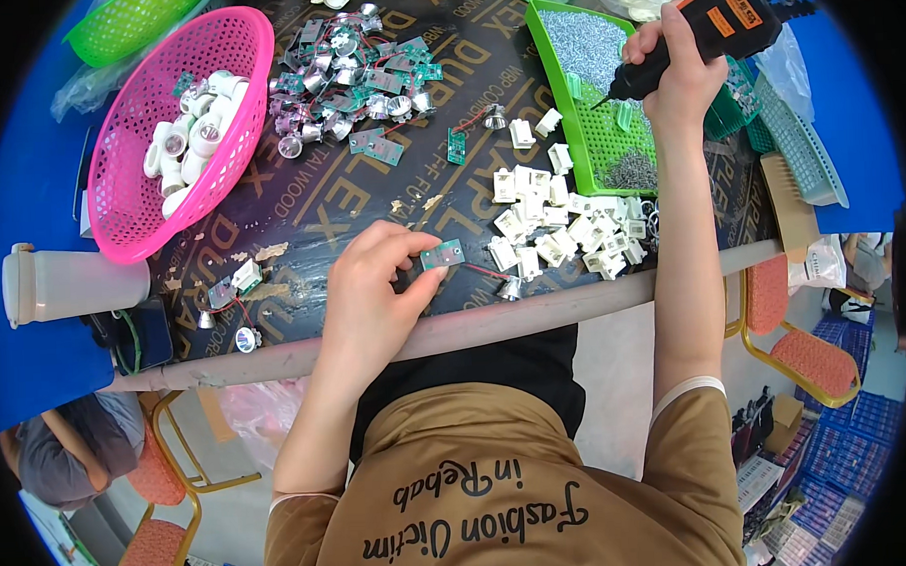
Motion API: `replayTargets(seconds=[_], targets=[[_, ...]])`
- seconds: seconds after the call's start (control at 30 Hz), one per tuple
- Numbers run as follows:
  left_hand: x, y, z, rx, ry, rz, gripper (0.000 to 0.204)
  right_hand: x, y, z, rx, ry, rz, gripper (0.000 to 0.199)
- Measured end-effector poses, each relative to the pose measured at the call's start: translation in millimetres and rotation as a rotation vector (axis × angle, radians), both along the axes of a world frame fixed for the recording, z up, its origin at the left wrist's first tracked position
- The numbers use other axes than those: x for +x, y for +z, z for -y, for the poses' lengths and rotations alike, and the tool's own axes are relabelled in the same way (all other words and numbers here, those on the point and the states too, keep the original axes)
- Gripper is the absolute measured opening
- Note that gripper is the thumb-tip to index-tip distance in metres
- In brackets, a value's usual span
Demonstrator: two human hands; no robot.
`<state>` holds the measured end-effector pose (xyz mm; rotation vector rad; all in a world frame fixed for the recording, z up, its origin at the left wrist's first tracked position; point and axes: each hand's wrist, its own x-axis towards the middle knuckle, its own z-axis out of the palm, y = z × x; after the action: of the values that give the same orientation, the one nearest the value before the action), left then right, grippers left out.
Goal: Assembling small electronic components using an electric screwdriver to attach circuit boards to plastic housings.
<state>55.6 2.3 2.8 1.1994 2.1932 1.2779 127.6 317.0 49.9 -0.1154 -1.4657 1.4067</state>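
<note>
Between the thumb and fingers of my left hand (378, 286) is a small green circuit board (440, 254), held above the near part of the table. Red wires run from it to a silver reflector lamp (511, 289) lying to its right. My right hand (683, 75) grips a black and orange electric screwdriver (731, 22). Its tip points down-left over a green tray (583, 144) with silver screws (586, 44) and darker screws (632, 170). Small white plastic housings (532, 190) lie in a loose heap between both hands.
A pile of boards with reflectors (366, 81) covers the far middle. At left, a pink basket (254, 60) contains white lamp bodies (204, 132). A translucent jug (84, 284) and another wired board (222, 294) are near the left edge. Green baskets (802, 141) stand far right.
</note>
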Motion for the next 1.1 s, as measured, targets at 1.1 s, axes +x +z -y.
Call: replayTargets(seconds=[1.1], targets=[[-2.1,-6.1,0.3,0.040,-0.013,0.017,0.018,29.4,37.0,17.1,-0.173,0.231,-0.004,0.020]])
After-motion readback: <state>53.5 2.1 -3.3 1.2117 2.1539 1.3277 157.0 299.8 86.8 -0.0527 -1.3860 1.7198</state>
